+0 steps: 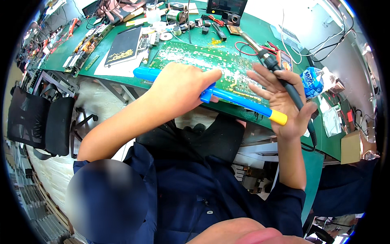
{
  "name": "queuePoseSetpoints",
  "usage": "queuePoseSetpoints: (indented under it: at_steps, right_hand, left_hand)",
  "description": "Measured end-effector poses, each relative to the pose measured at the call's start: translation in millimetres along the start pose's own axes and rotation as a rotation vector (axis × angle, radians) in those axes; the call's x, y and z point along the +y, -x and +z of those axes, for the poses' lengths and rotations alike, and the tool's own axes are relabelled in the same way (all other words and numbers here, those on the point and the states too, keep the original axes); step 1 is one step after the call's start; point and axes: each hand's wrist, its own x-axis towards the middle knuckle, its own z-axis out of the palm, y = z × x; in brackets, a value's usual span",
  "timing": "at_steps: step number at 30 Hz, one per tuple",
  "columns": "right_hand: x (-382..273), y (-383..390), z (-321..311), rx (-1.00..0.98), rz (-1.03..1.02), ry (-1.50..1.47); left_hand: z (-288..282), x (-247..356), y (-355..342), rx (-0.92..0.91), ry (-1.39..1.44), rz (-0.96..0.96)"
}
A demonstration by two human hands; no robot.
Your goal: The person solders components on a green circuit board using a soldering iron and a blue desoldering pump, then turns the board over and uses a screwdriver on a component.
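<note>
My left hand [178, 85] is closed around a blue solder sucker [239, 99], which lies slantwise across the front of me. Its yellow end [278, 117] meets the lower palm of my right hand [286, 107]. That palm is turned up with the fingers partly spread, while a soldering iron [268, 59] with a black handle rests between thumb and fingers. The iron's tip points away over the bench, and its black cord drops past my wrist. Beyond both hands a large green circuit board [195, 55] lies on the bench, its near part covered by my left hand.
A multimeter [286, 61] and a blue-labelled package [312, 82] stand right of the board. Left lies a black flat panel [122, 48] on white paper. Loose parts and a small dark screen [226, 5] occupy the back. A black chair [30, 118] stands on the left.
</note>
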Motion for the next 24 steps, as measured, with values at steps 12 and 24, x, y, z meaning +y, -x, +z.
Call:
queuePoseSetpoints:
  at_steps: [12, 24]
  right_hand:
    - [23, 14, 28, -0.101, 0.011, 0.045]
    - [25, 23, 36, -0.057, -0.118, 0.203]
  left_hand:
    - [25, 39, -8, 0.077, -0.030, 0.060]
    - [21, 63, -19, 0.129, -0.057, 0.229]
